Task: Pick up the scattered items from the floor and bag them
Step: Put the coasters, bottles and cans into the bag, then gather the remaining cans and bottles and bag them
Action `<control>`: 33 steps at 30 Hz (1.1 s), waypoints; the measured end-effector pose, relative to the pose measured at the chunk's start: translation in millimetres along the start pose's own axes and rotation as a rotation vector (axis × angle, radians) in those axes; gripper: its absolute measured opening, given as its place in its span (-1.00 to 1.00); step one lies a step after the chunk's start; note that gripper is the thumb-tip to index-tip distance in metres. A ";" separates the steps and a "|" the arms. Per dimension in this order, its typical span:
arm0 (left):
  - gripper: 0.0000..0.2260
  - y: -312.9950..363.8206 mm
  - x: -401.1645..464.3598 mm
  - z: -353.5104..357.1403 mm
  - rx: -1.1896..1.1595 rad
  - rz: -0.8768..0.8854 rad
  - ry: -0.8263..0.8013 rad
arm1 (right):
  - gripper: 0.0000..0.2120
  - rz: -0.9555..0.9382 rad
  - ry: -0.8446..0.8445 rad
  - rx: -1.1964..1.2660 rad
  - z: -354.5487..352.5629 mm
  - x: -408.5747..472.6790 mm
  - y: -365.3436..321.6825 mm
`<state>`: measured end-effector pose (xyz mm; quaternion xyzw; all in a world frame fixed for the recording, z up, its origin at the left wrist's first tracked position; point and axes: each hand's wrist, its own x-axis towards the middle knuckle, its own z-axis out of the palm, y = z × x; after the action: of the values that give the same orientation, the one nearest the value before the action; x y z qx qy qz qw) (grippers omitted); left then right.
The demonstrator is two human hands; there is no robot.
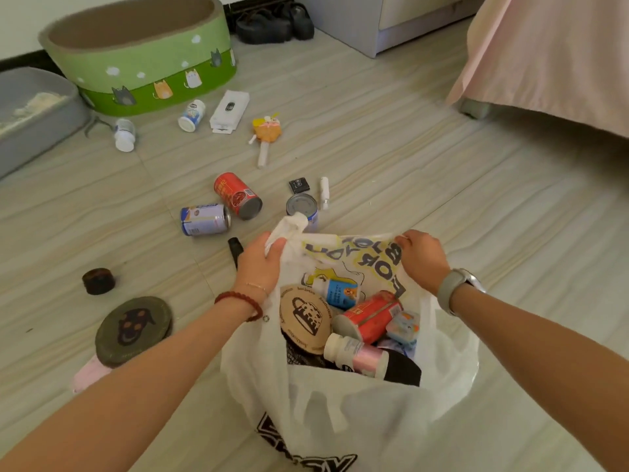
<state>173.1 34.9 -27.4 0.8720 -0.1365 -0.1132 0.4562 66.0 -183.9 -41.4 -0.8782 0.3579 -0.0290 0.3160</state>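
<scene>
Both my hands are on the far rim of the white plastic bag [357,403], which sits on the floor right in front of me. My left hand [260,264] is closed around a bunched handle of it, and my right hand [423,258] pinches the printed edge between thumb and fingertips, holding the mouth open.

Inside, there's a decent haul already: a round cork coaster [304,320] with a cake drawing, a red can [369,316] on its side, a small blue-labelled bottle [337,291], a white-capped bottle [354,355], a little pastel box [403,328] and something black underneath (can't make out what).

Plenty is left, though. Just beyond the bag stands a blue can [303,207], half hidden behind the handle, with a small black packet [299,185] and a slim white tube [324,192] beside it. To the left lie a second red can [238,195] and a blue-and-white can [205,219], touching or nearly so. A black object [235,251] pokes out behind my left hand. Further left sit a dark jar lid [98,281], a round green disc [133,330] with a dog face, and something pink [89,376] under my forearm.

Way out by the green cat scratcher [143,63]: two white bottles [191,115] [124,134], a white carton [229,110] and an orange cat toy [267,131].

I'd call it roughly a third done, maybe a bit more.
</scene>
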 end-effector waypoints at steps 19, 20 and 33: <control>-0.59 -64.3 -11.3 -129.5 0.280 -0.088 0.046 | -0.65 -1.048 0.170 0.027 42.9 -79.2 -162.9; -0.62 -89.3 -20.2 -139.3 0.342 -0.176 0.061 | -0.66 -1.089 0.081 0.065 56.7 -91.2 -174.5; -0.45 -247.8 -64.0 -192.7 0.494 -0.682 0.111 | -0.60 -0.473 -0.673 -0.328 266.8 -154.9 -191.4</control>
<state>208.6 339.6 -120.0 0.9551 0.1615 -0.1745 0.1768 141.8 163.0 -117.1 -0.9350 0.0242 0.2443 0.2559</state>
